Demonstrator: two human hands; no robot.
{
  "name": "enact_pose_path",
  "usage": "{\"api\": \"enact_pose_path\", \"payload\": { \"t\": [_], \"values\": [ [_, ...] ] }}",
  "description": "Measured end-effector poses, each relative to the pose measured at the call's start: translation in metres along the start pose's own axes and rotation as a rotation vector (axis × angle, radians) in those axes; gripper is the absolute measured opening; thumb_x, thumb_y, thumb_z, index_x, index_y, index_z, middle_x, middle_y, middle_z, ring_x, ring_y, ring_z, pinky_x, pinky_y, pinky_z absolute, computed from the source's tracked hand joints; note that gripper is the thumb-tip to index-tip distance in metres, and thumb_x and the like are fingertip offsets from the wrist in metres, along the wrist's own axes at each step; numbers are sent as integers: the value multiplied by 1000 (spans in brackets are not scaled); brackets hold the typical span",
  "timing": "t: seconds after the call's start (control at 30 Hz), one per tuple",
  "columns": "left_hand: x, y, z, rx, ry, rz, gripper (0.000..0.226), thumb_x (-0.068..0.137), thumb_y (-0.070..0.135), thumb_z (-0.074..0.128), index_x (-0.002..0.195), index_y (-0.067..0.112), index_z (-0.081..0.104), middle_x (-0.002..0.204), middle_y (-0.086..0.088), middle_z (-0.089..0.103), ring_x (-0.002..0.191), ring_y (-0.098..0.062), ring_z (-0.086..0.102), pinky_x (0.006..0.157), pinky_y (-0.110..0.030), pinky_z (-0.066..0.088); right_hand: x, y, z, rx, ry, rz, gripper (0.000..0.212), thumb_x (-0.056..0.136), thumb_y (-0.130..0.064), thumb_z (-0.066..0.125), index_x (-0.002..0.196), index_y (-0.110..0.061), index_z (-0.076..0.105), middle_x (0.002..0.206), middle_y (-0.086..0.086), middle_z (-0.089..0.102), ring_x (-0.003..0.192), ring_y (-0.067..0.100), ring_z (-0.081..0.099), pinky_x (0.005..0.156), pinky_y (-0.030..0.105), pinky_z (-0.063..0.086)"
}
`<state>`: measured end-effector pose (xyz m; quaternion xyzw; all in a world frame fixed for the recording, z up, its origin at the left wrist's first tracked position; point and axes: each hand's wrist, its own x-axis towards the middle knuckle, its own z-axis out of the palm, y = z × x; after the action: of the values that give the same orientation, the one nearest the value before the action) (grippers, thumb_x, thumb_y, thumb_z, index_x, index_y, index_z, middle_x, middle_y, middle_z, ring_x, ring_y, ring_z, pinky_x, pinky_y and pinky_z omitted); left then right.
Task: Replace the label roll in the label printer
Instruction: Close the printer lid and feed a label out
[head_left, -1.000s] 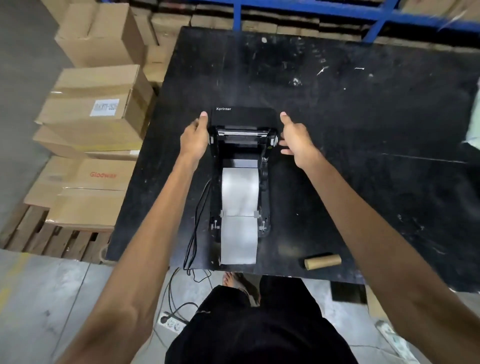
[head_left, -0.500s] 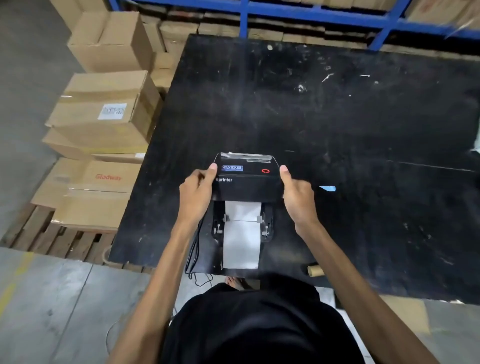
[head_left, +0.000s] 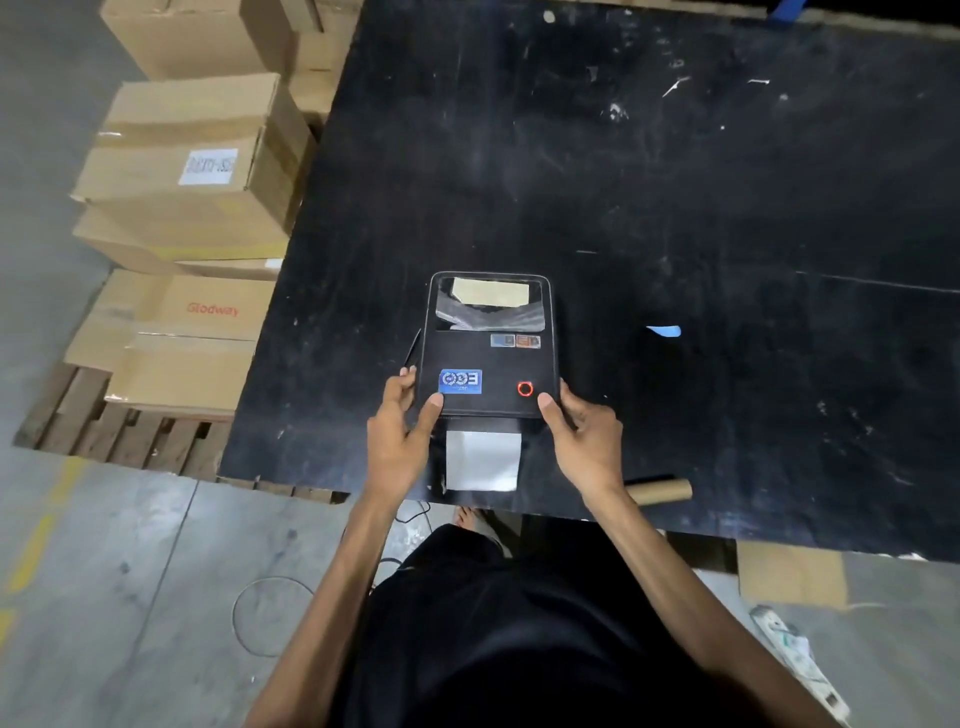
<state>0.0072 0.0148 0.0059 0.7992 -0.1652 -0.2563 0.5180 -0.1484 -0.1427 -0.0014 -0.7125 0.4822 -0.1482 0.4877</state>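
The black label printer (head_left: 491, 345) sits on the black tabletop (head_left: 675, 182), close to its near edge, with the lid down flat. A strip of white label paper (head_left: 483, 460) sticks out of the front slot toward the person. The lid carries a blue sticker (head_left: 460, 381), a glowing red ring button (head_left: 525, 388) and a shiny window at the far end.

The left hand (head_left: 400, 431) grips the printer's near left corner, thumb on top of the lid and fingers curled round the side. The right hand (head_left: 587, 436) grips the near right corner in the same way, thumb resting just beside the red ring.

An empty brown cardboard core (head_left: 662, 491) lies on its side by the tabletop's near edge, right of the right wrist. A small blue scrap (head_left: 665, 330) lies farther right of the printer. Cardboard boxes (head_left: 192, 171) are stacked on a wooden pallet (head_left: 119, 426) left of the tabletop. 1 power strip (head_left: 795, 654) lies on the concrete floor.
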Motion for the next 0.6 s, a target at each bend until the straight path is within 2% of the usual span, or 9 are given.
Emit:
{"api": "enact_pose_path", "payload": {
  "t": [0.1, 0.17, 0.23, 0.3, 0.37, 0.43, 0.5, 0.57, 0.6],
  "values": [
    [-6, -13, 4, 3, 17, 2, 45, 101, 13, 61, 142, 0, 48, 154, 1, 44, 140, -9, 44, 109, -10, 38, -7, 11, 5, 37, -23, 20, 47, 97, -38, 65, 135, -11, 63, 132, 7, 67, 130, 14, 57, 111, 29, 44],
    [-5, -19, 6, -9, 24, 13, 45, 102, 15, 60, 142, 1, 47, 154, 5, 40, 140, -1, 40, 106, -3, 34, -9, 15, 7, 58, -21, 37, 52, 97, -45, 63, 138, -13, 61, 133, 6, 67, 130, 14, 58, 112, 39, 46],
    [-4, -24, 7, -14, 21, 25, 45, 102, 17, 60, 143, 2, 46, 157, 2, 41, 141, 2, 38, 109, -5, 34, -11, 17, 9, 72, -3, 34, 55, 96, -49, 61, 140, -15, 59, 131, 10, 68, 126, 18, 61, 107, 45, 50],
    [-6, -28, 9, 37, 16, 45, 48, 103, 22, 58, 145, 5, 44, 158, 1, 44, 143, -4, 40, 114, -13, 35, -16, 20, 14, 78, 21, 23, 54, 98, -48, 59, 142, -18, 56, 121, 20, 69, 117, 28, 66, 98, 54, 53],
    [-9, -32, 10, 90, 17, 68, 48, 104, 26, 56, 147, 9, 41, 157, 5, 44, 141, -3, 42, 109, -7, 36, -21, 24, 20, 101, 22, 23, 52, 100, -47, 56, 145, -22, 53, 112, 28, 69, 111, 36, 66, 93, 58, 52],
    [-11, -34, 12, 109, 27, 82, 46, 105, 26, 54, 146, 9, 41, 157, 6, 44, 133, 8, 45, 96, 4, 35, -23, 26, 22, 128, 13, 28, 54, 100, -50, 53, 148, -25, 49, 105, 32, 67, 108, 37, 65, 91, 58, 51],
    [-12, -35, 15, 105, 34, 79, 45, 106, 26, 54, 146, 9, 41, 155, 0, 50, 117, 24, 50, 87, 6, 37, -22, 28, 23, 135, 1, 39, 53, 101, -49, 53, 148, -26, 47, 104, 30, 70, 107, 38, 65, 92, 57, 52],
    [-12, -35, 17, 88, 43, 75, 44, 106, 26, 53, 145, 10, 40, 152, -3, 54, 108, 26, 55, 84, 5, 39, -21, 31, 22, 146, 1, 54, 54, 101, -47, 53, 150, -25, 46, 93, 5, 80, 98, 23, 72, 89, 36, 59],
    [-13, -35, 18, 77, 51, 76, 44, 106, 27, 52, 145, 10, 41, 151, -4, 55, 113, 19, 57, 86, 4, 39, -20, 33, 23, 142, -2, 48, 56, 101, -47, 53, 151, -25, 43, 75, -12, 76, 81, 10, 74, 78, 20, 58]
  ]
}}
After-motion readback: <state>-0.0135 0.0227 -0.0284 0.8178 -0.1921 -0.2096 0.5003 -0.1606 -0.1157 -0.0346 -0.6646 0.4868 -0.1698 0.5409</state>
